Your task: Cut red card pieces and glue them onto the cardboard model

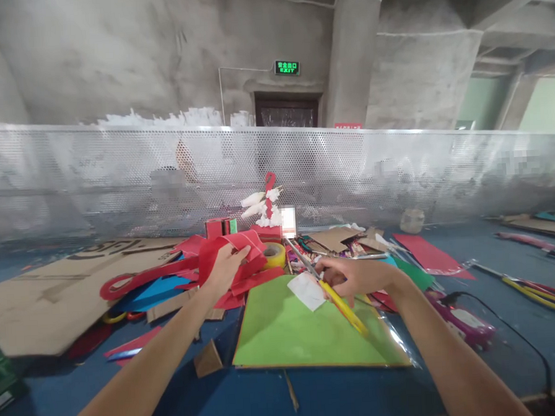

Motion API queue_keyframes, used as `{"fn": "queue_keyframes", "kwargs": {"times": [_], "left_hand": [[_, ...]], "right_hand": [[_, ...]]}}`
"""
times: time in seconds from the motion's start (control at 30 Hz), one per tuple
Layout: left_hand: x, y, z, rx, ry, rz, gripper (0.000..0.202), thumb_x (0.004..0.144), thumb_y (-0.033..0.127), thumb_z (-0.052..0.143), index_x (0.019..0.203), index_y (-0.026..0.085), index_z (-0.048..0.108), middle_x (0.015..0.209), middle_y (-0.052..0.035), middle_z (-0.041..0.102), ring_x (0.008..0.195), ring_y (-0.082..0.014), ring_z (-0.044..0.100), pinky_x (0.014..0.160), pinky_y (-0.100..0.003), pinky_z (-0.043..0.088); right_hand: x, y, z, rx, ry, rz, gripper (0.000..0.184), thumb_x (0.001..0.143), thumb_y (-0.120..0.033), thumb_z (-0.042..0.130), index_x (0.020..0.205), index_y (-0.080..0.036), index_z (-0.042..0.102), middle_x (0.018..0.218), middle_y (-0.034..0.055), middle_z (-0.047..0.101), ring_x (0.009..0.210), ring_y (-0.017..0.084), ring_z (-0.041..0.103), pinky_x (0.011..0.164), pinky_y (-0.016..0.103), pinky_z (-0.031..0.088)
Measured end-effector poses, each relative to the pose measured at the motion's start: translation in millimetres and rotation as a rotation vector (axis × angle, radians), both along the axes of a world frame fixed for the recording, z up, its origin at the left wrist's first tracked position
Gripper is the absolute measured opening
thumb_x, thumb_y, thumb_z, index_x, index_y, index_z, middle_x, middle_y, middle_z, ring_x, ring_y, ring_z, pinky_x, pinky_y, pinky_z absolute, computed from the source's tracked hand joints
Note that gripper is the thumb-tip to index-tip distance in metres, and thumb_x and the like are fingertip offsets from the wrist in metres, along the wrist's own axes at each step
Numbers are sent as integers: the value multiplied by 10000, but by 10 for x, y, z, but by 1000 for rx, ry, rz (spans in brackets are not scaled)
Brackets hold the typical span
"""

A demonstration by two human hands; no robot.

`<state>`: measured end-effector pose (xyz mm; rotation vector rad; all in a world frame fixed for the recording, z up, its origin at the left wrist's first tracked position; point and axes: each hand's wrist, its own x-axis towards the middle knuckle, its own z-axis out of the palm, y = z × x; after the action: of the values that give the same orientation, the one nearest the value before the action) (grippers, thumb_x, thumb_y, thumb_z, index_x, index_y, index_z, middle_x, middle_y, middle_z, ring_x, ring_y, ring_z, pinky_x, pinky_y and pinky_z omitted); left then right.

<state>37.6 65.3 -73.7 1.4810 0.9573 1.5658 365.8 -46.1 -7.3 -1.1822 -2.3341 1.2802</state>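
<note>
My left hand (pixel 225 268) is closed on a piece of red paper (pixel 235 247) lifted above a heap of red strips. My right hand (pixel 355 277) grips yellow-handled scissors (pixel 341 304), whose blades point up and left towards the red paper. A small white scrap of paper (pixel 306 291) lies just under the blades on a green sheet (pixel 307 334). A roll of yellow tape (pixel 274 255) sits between the two hands.
A blue table (pixel 343 397) carries big cardboard sheets (pixel 45 301) at left, blue and red paper scraps, a purple glue gun (pixel 462 319) with black cable at right, and yellow-red strips (pixel 542 293) far right. A perforated metal screen (pixel 396 164) closes the back.
</note>
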Motion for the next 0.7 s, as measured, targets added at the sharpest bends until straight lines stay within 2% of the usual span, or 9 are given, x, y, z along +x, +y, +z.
{"fn": "queue_keyframes", "kwargs": {"times": [0.1,0.17,0.27,0.4,0.53,0.7], "left_hand": [[26,-48,45,-95,-109,-63,318,732,380,806,825,169,587,774,9,660,711,-154,673,749,-329,585],[36,-78,91,-114,-137,-48,311,739,348,798,858,182,563,746,30,636,654,-142,666,733,-338,595],[21,-87,128,-50,-104,-53,301,756,333,777,918,181,573,793,20,660,671,-145,672,741,-347,599],[-30,-75,145,-24,-32,-50,311,741,364,780,910,141,645,857,-36,706,737,-172,687,744,-346,589],[-38,-102,188,-9,-43,-13,327,737,391,782,900,124,689,820,-47,711,701,-168,667,700,-328,570],[42,-200,247,-40,-62,-65,315,730,410,800,822,136,672,760,-48,713,669,-176,667,710,-350,570]], "right_hand": [[-237,33,-113,-66,245,-39,435,896,-369,630,1246,-226,414,1059,70,660,811,177,692,521,219,481],[-398,50,-201,-78,346,-81,425,911,-423,642,1205,-223,408,921,33,647,681,140,651,501,222,471],[-567,44,-299,-63,462,-98,472,894,-541,659,1150,-232,412,730,-53,542,532,101,524,471,229,457],[-626,-24,-315,-10,341,-86,464,915,-661,559,1050,-230,451,670,-70,470,460,85,425,428,229,399],[-613,-92,-261,165,158,-107,443,932,-660,531,973,-225,461,650,-72,413,473,83,375,427,228,340],[-670,-107,-301,174,165,-79,444,970,-671,446,934,-229,442,629,-68,442,445,81,406,422,227,335]]}}
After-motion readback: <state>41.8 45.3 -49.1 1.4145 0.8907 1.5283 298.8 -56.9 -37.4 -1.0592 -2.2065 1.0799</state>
